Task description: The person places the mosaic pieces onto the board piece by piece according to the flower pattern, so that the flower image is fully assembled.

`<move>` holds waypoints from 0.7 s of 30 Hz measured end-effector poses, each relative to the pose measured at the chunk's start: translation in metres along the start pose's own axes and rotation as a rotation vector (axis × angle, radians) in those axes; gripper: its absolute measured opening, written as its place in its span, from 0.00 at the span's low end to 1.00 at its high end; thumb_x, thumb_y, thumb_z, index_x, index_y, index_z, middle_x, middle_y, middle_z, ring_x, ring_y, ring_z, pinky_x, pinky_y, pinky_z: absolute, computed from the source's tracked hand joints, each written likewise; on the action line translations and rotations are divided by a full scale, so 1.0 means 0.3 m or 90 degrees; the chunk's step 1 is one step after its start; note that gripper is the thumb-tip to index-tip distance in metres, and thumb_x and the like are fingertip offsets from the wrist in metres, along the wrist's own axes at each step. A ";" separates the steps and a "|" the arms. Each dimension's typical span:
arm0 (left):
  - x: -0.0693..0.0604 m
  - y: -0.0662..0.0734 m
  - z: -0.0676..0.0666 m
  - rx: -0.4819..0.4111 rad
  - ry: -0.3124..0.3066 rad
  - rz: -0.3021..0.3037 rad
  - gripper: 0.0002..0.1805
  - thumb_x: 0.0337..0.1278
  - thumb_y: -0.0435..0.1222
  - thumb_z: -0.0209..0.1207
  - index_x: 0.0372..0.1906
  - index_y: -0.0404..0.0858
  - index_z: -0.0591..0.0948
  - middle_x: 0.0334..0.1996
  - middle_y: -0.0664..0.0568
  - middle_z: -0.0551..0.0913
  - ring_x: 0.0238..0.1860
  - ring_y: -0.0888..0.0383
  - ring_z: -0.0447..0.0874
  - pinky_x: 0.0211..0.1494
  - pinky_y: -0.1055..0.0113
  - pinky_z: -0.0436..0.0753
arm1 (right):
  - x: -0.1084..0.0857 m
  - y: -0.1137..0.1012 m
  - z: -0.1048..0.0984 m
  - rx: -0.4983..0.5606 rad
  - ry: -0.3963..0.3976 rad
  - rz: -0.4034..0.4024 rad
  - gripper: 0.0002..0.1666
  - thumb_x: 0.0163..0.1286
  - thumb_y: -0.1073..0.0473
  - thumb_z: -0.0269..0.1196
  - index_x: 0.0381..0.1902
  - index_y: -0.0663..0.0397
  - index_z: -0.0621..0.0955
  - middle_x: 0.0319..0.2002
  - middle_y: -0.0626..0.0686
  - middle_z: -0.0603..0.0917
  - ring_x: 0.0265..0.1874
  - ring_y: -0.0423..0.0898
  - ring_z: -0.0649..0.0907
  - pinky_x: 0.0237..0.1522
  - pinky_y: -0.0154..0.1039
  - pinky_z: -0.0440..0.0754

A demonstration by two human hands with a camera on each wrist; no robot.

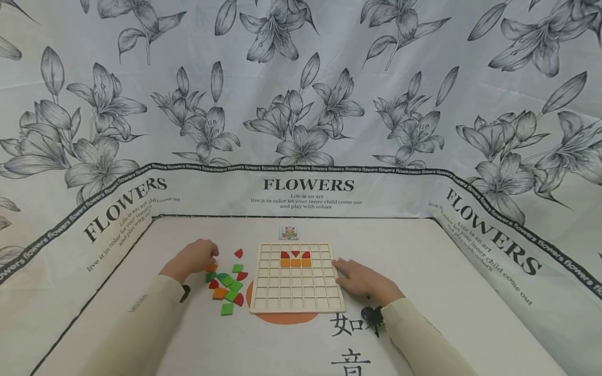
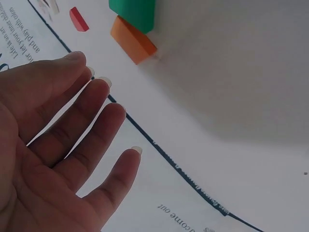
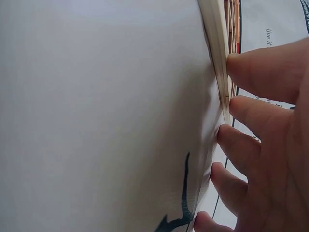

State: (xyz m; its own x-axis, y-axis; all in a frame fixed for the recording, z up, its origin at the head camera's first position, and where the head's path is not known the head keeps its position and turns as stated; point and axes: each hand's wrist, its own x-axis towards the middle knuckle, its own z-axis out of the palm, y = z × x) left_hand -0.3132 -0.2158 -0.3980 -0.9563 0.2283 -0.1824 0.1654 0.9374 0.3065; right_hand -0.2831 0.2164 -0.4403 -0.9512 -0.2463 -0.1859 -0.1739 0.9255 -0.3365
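Observation:
My left hand (image 1: pixel 199 257) hovers beside loose tiles left of the board, its fingers loosely bent and no piece visible between them. Near its fingertips in the left wrist view lie an orange tile (image 2: pixel 133 41), a green tile (image 2: pixel 135 13) and a red tile (image 2: pixel 78 19). With thumb and fingertips, my right hand (image 1: pixel 364 277) touches the right edge of the wooden grid board (image 1: pixel 296 295); that edge (image 3: pixel 219 53) also shows in the right wrist view. On the board, a row of orange tiles (image 1: pixel 296 262) sits below a red triangle (image 1: pixel 295 254) flanked by two red rounded pieces (image 1: pixel 306 255).
Several loose tiles lie left of the board, among them a green square (image 1: pixel 227 309), an orange square (image 1: pixel 219 293) and a red rounded piece (image 1: pixel 238 253). A small pattern card (image 1: pixel 289 232) lies behind the board. Flower-printed cloth (image 1: pixel 301 130) surrounds the table's back and sides.

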 end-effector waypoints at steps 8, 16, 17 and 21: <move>0.002 -0.037 0.015 0.004 -0.004 0.003 0.13 0.59 0.32 0.61 0.48 0.34 0.82 0.45 0.45 0.83 0.42 0.51 0.78 0.53 0.52 0.81 | 0.001 0.001 -0.005 -0.010 -0.004 -0.010 0.34 0.72 0.47 0.51 0.74 0.44 0.61 0.75 0.51 0.60 0.75 0.56 0.58 0.73 0.54 0.57; -0.006 -0.057 0.030 -0.008 -0.009 0.000 0.05 0.58 0.33 0.63 0.38 0.40 0.84 0.37 0.50 0.82 0.38 0.53 0.74 0.47 0.58 0.81 | -0.009 -0.007 -0.014 -0.003 -0.005 -0.012 0.34 0.72 0.48 0.51 0.74 0.45 0.62 0.75 0.52 0.60 0.75 0.56 0.58 0.73 0.55 0.57; -0.008 -0.058 0.031 -0.013 -0.012 -0.002 0.04 0.57 0.33 0.63 0.38 0.40 0.84 0.36 0.51 0.81 0.38 0.54 0.74 0.46 0.59 0.80 | -0.010 -0.006 -0.014 -0.002 -0.005 -0.012 0.34 0.72 0.48 0.51 0.74 0.45 0.62 0.75 0.52 0.60 0.75 0.57 0.58 0.73 0.55 0.57; -0.019 -0.055 0.033 -0.032 -0.027 -0.008 0.05 0.57 0.34 0.64 0.38 0.41 0.83 0.34 0.51 0.80 0.37 0.54 0.74 0.43 0.61 0.79 | -0.012 -0.007 -0.013 -0.003 -0.004 -0.014 0.34 0.72 0.48 0.51 0.74 0.45 0.62 0.75 0.52 0.60 0.75 0.57 0.58 0.73 0.55 0.57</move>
State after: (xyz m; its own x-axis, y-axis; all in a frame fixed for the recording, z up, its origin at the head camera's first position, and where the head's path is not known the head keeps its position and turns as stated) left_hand -0.3082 -0.2299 -0.4113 -0.9469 0.2290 -0.2256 0.1406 0.9262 0.3499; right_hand -0.2804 0.2166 -0.4353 -0.9455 -0.2687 -0.1841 -0.1965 0.9212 -0.3358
